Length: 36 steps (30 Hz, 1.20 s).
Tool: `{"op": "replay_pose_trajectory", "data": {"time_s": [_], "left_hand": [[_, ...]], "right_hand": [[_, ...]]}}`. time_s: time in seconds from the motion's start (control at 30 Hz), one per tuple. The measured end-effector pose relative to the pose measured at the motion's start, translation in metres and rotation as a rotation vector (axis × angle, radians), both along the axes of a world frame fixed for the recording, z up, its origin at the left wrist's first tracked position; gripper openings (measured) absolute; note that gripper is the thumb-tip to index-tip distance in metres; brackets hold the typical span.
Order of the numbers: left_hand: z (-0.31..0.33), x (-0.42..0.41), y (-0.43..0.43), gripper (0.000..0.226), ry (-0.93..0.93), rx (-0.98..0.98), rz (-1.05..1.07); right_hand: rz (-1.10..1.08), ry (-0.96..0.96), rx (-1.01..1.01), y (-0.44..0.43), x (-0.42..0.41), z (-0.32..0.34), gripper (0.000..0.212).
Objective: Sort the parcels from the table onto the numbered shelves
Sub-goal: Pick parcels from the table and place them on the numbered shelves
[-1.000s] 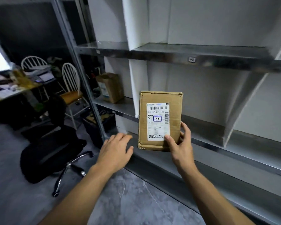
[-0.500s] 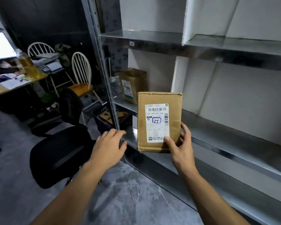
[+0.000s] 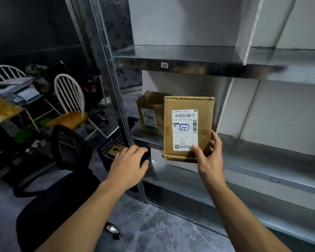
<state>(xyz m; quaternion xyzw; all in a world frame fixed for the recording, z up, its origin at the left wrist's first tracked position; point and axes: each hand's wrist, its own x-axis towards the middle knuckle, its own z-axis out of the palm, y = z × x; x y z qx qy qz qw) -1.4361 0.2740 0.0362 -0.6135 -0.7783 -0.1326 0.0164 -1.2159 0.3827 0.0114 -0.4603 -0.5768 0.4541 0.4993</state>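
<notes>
The right hand (image 3: 208, 159) holds a brown box (image 3: 205, 113) up in the air. It grips the box at the bottom right corner: the thumb (image 3: 198, 151) lies flat on the front, and the fingers (image 3: 216, 142) wrap round the right edge to the back. The right arm reaches up to the box from the bottom of the view, nearly straight. The box stands upright with its front to the camera. A white label (image 3: 185, 139) is stuck on that front, with a bar code at the top and a number written by hand in a blue frame. It starts with 2, but the next digit is hard to read. Right behind the box is a metal shelf (image 3: 262, 150), and the bottom of the box hangs in front of the shelf's edge. Behind the box and to its left, a second box (image 3: 149, 113) stands on that shelf. Above the box is a top shelf (image 3: 189, 53) with a small white tag (image 3: 164, 65) on its front edge. The left hand (image 3: 129, 166) is to the left of the box and a bit lower. Its palm faces down, its fingers are loosely curled, and it holds nothing. Left of the box, just past the left hand, is a dark basket (image 3: 113, 142). A black chair (image 3: 62, 179) is down and left of the box. Far left of the box are a white chair (image 3: 69, 99) and a tabletop (image 3: 4, 110).
</notes>
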Motion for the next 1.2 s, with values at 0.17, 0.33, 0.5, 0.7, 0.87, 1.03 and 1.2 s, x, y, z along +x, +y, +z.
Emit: {"op": "replay_pose_trajectory", "data": {"time_s": [0.17, 0.33, 0.5, 0.7, 0.87, 1.03, 1.2], "left_hand": [[-0.005, -0.026, 0.048, 0.041, 0.005, -0.001, -0.068], [-0.005, -0.042, 0.105, 0.045, 0.015, -0.034, -0.129], [-0.009, -0.055, 0.149, 0.047, 0.022, -0.083, -0.168], [-0.022, -0.067, 0.169, 0.046, 0.0, -0.132, -0.172], [-0.024, -0.07, 0.177, 0.044, -0.018, -0.132, -0.181], [-0.023, -0.066, 0.187, 0.043, -0.032, -0.114, -0.194], [-0.023, -0.061, 0.195, 0.043, -0.034, -0.136, -0.215]], "right_hand": [[-0.111, -0.092, 0.04, 0.046, -0.021, -0.014, 0.069], [-0.213, -0.119, 0.008, 0.097, -0.038, -0.025, 0.07], [-0.21, -0.152, -0.073, 0.132, -0.051, -0.027, 0.07], [-0.172, -0.172, -0.145, 0.162, -0.056, -0.054, 0.069], [-0.128, -0.188, -0.223, 0.172, -0.055, -0.062, 0.078], [-0.058, -0.222, -0.285, 0.178, -0.052, -0.068, 0.086], [-0.09, -0.231, -0.319, 0.172, -0.055, -0.073, 0.084]]}}
